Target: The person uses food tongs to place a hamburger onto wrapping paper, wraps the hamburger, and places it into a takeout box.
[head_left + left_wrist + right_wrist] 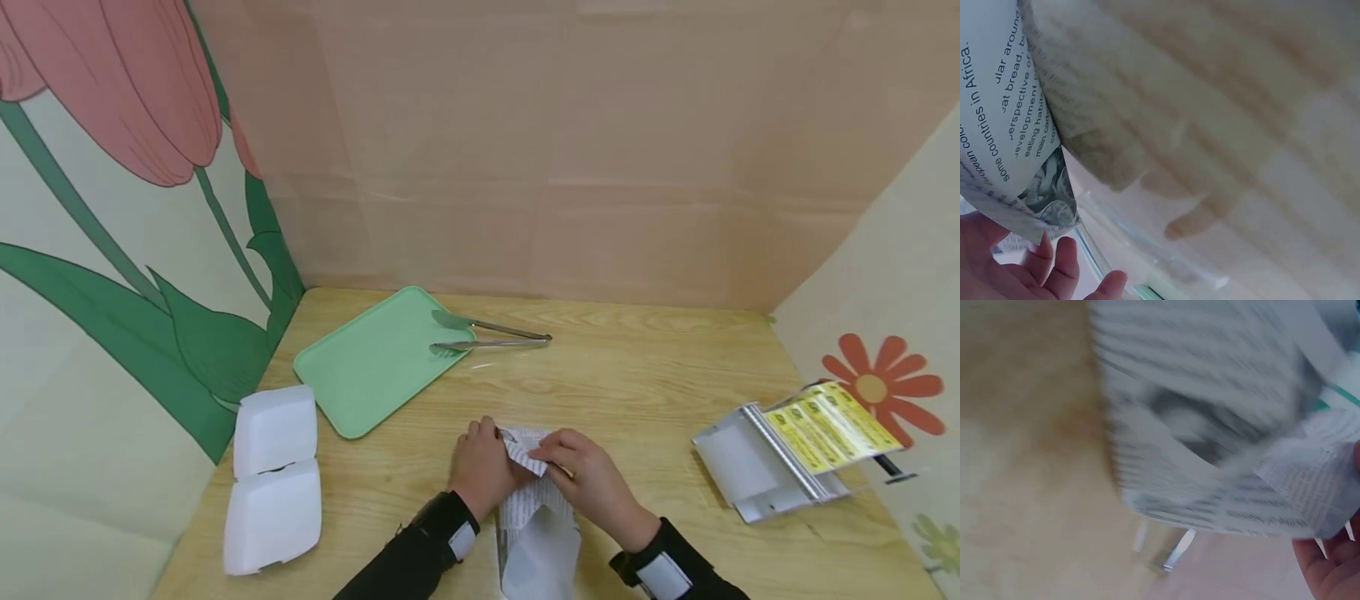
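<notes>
A sheet of newsprint-patterned paper [536, 512], folded over at its far end, lies between both hands near the table's front edge. Its white inner side shows toward me. My left hand [483, 467] holds the left side of the far end; in the left wrist view its curled fingers [1063, 269] are at the printed edge. With thumb and fingers, my right hand [588, 483] pinches the folded flap. The right wrist view shows the paper [1210, 425] close up and blurred, its corner at the right fingers [1335, 569]. Whether anything lies inside the paper is hidden.
A green tray [375, 367] lies at the back left, with metal tongs [510, 337] overlapping its right edge. An open white foam clamshell box [273, 483] stands at the left. On the right is a metal device with a yellow-labelled panel [795, 450].
</notes>
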